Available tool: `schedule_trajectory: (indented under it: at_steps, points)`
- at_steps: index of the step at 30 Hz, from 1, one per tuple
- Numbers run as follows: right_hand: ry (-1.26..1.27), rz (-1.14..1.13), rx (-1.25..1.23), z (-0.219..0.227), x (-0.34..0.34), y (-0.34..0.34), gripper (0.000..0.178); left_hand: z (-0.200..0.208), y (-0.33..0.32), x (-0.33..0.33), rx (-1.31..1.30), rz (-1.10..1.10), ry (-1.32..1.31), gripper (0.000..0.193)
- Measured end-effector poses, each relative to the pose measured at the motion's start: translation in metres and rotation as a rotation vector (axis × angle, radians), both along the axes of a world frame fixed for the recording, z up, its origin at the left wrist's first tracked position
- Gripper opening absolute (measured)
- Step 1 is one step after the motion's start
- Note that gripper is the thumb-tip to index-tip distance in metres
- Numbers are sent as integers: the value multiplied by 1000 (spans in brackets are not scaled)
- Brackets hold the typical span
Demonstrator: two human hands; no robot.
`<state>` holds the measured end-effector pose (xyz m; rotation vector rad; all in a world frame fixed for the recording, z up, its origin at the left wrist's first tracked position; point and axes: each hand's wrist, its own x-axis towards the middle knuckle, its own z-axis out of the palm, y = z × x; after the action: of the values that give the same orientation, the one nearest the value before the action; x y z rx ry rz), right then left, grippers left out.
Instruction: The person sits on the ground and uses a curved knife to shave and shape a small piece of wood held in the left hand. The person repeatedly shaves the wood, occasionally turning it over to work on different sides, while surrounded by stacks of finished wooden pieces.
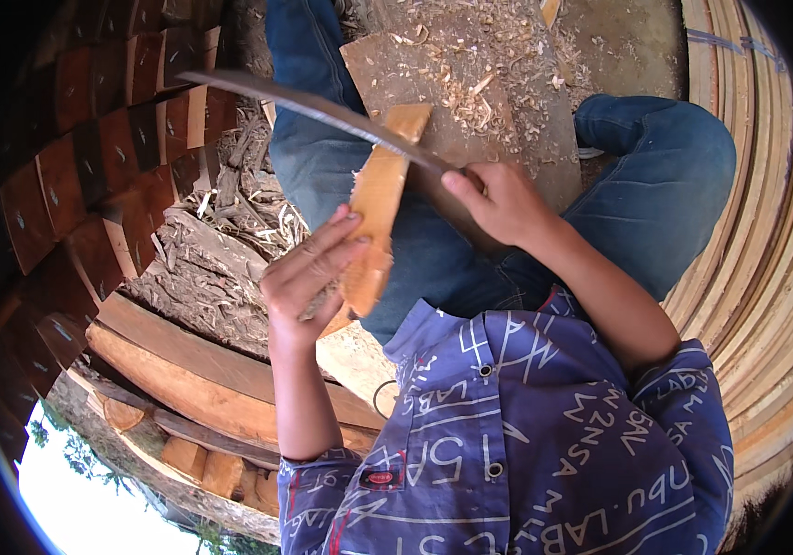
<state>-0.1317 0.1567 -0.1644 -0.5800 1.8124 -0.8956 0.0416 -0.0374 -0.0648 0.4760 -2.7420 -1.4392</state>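
My left hand (311,271) is closed round the near part of a flat, yellow-brown piece of wood (383,190), its fingers lying along one side. The wood is tilted, with its far end pointing away from me and its lower edge rough. In my right hand (504,205) is the grip end of a machete (322,113), a long dark blade with a bright edge. Its blade reaches to the left across the upper part of the wood and past my left knee. The grip itself is hidden by my fingers.
A board (470,69) strewn with pale shavings lies between my legs. Stacked reddish-brown wood blocks (71,176) rise at the left. Long curved-looking planks (752,222) are piled at the right. A thick timber (188,356) lies near my left elbow, beside bark and chips (207,264).
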Motion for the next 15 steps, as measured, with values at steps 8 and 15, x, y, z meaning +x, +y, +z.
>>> schedule_trajectory:
  at_steps: [8, 15]
  points:
    - [-99, 28, -106, 24, 1, -9, 58, 2, 1, -1, 10, 115, 22, 43]
    - [8, 54, -137, 22, 1, -15, 60, 5, 2, -7, -12, 146, -6, 42]
